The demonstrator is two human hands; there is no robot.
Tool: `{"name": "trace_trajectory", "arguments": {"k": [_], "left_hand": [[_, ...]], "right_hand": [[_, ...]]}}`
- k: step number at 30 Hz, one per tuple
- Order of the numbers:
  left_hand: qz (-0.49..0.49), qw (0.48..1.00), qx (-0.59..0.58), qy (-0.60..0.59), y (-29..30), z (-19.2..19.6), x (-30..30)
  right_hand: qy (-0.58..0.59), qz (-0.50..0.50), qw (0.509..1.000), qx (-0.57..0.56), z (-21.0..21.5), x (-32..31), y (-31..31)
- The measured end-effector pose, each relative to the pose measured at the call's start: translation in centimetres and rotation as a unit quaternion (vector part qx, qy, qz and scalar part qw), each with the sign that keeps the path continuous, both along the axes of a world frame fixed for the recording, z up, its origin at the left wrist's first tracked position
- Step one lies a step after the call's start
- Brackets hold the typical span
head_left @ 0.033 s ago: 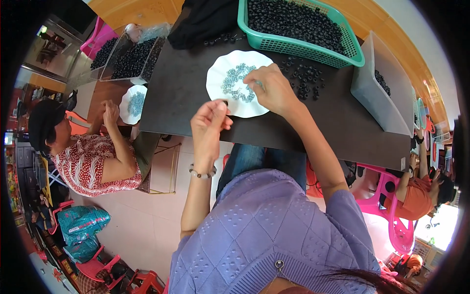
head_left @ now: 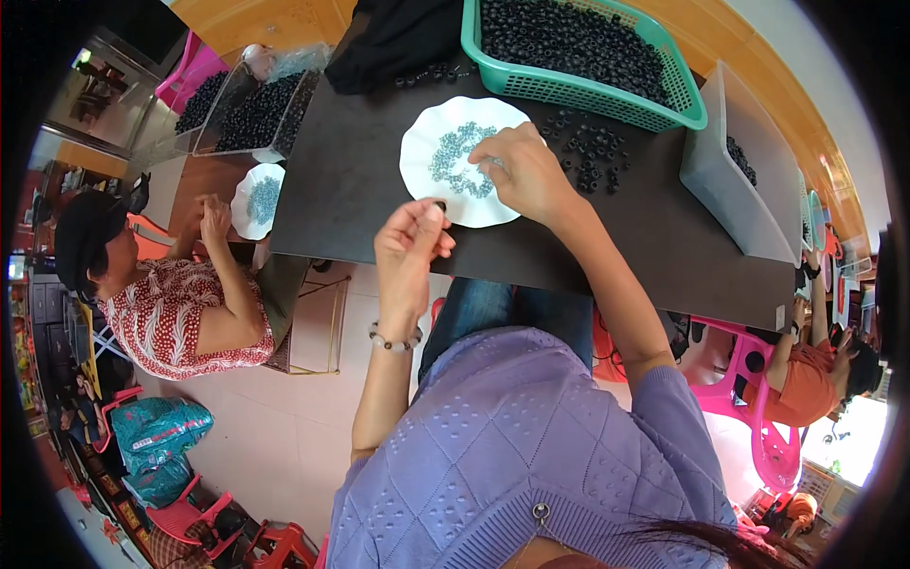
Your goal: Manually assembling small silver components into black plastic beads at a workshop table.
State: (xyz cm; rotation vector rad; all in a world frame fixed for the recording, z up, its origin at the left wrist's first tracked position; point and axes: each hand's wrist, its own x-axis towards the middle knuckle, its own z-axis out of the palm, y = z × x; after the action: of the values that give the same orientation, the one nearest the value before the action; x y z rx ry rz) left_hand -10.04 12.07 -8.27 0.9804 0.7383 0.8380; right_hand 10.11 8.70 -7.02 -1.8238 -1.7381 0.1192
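Note:
My left hand (head_left: 408,242) is closed just off the near left edge of a white scalloped plate (head_left: 415,152). Between its thumb and fingers is a small black ring-like piece (head_left: 440,206), partly covered by the fingertips. Over the plate's right side, my right hand (head_left: 531,175) has its fingers bent together in a pinch, and whatever they hold is too small or hidden to name. Many tiny pale blue-grey pieces (head_left: 457,142) lie spread in a rough ring on the plate.
Loose black ring-like pieces (head_left: 592,156) lie on the dark table (head_left: 351,180) right of the plate. Behind stands a green basket (head_left: 569,87) full of them. A translucent bin (head_left: 730,180) is at right, black cloth (head_left: 398,43) at back left. Another person (head_left: 190,313) works at left.
My left hand has shifted very slightly to the right and down with the black piece. My right hand stays over the plate, almost unmoved.

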Motion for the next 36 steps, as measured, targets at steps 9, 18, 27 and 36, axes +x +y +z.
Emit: {"name": "trace_trajectory", "arguments": {"k": [9,18,27,36], "left_hand": [[-0.101,0.961,-0.206,-0.156,-1.7,-0.7,-0.8],[-0.161,0.898,-0.303,-0.276,-1.2,-1.8,-0.5],[-0.162,0.929,-0.258,-0.21,-1.1,-1.6,0.4],[-0.152,0.972,-0.149,-0.099,-1.6,-1.0,0.7]], "right_hand": [[-0.04,0.039,0.998,-0.003,-0.7,-0.2,1.8],[-0.024,0.038,0.999,-0.005,-0.8,0.2,2.2],[0.048,0.16,0.983,0.07,5.3,-0.5,-2.9],[-0.047,0.145,0.988,0.019,7.1,-1.6,-4.7]]}}
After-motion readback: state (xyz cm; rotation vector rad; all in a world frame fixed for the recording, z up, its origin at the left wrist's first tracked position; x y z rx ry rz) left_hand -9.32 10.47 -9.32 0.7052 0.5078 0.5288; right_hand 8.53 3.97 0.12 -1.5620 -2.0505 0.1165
